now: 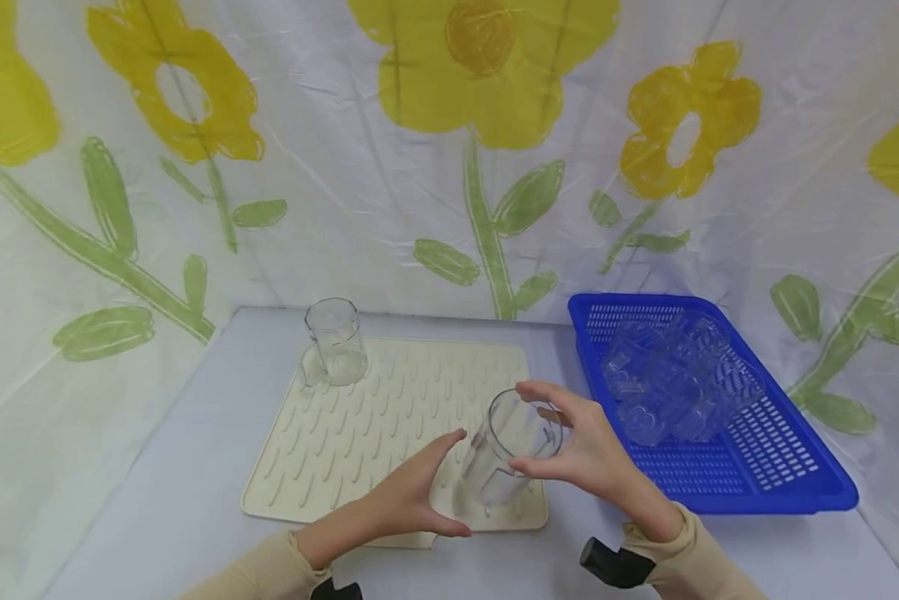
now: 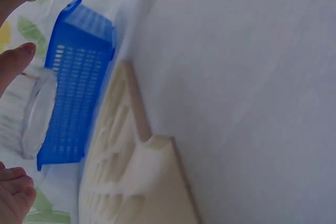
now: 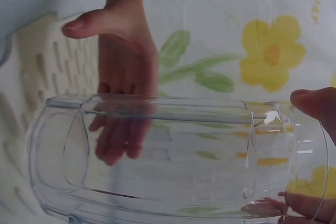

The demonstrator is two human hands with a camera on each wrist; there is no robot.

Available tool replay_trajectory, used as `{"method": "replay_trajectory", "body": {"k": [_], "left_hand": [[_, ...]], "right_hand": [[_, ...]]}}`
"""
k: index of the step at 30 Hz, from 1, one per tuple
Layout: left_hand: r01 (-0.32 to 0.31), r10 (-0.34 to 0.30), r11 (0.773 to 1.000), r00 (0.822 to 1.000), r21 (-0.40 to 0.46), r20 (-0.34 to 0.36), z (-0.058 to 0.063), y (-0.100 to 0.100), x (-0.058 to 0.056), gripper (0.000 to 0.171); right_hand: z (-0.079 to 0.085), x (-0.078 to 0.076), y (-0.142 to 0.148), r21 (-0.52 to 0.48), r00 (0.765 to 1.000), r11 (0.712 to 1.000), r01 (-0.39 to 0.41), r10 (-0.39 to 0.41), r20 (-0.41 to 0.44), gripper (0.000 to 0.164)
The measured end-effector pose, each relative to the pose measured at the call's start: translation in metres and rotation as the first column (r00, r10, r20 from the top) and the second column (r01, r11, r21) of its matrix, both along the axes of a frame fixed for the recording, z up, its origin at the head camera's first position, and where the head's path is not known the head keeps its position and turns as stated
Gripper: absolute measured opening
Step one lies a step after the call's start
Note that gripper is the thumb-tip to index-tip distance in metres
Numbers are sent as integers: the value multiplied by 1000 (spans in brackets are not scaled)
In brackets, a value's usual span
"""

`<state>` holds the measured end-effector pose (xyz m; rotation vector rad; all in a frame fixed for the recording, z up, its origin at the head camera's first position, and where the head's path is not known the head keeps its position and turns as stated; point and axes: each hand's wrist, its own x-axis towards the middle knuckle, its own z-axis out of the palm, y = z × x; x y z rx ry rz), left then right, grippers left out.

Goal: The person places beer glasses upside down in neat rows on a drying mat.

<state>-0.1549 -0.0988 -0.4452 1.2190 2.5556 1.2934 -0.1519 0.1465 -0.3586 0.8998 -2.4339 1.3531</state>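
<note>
My right hand point(image 1: 586, 440) grips a clear glass mug point(image 1: 486, 477) by its rim, thumb on the near side and fingers on the far side. The mug is tilted over the front right part of a cream drying mat point(image 1: 389, 417). Just left of it, my left hand point(image 1: 413, 493) is held with thumb and fingers spread apart, facing the mug's side. In the right wrist view the mug point(image 3: 168, 156) lies across the picture, with the left hand point(image 3: 128, 61) behind it. Another clear mug point(image 1: 338, 346) stands upright at the mat's back left corner, its handle to the left.
A blue perforated basket point(image 1: 726, 492) stands to the right of the mat, with several clear mugs point(image 1: 662, 383) piled in it. Behind the white table point(image 1: 172, 467) hangs a white curtain point(image 1: 329, 183) printed with yellow flowers.
</note>
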Motion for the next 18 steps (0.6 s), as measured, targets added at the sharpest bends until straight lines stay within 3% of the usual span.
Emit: {"method": "replay_trajectory", "body": {"k": [3, 7, 12, 18], "left_hand": [[-39, 37, 997, 999, 59, 35, -12, 8, 7, 101], [-111, 97, 978, 991, 176, 88, -24, 18, 12, 96], [-141, 104, 959, 982, 244, 158, -31, 25, 16, 87], [-165, 138, 942, 984, 292, 113, -32, 29, 16, 70]], "right_hand": [[1, 0, -3, -14, 1000, 1000, -7, 7, 4, 70], [-1, 1, -7, -40, 1000, 999, -13, 14, 24, 68], [-4, 4, -10, -58, 999, 998, -23, 24, 30, 67], [-1, 4, -12, -64, 999, 997, -34, 36, 36, 66]]}}
